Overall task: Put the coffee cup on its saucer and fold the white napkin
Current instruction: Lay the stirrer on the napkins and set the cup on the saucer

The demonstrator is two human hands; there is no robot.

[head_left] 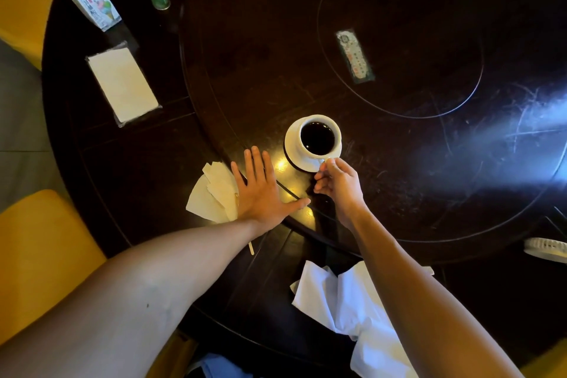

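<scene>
Dim, warm-toned scene; the dark bench swallows detail at 12 o'clock. A pale blue streak of glare enters from 3 o'clock and shows up surface scratches. Small yellow hot spots reflect beside the saucer, probably from a lamp overhead. The coffee cup and white napkin read bright, nearly blown out. Strong wide-angle bending at the edges; forearms at 6–7 o'clock look stretched and soft.
</scene>
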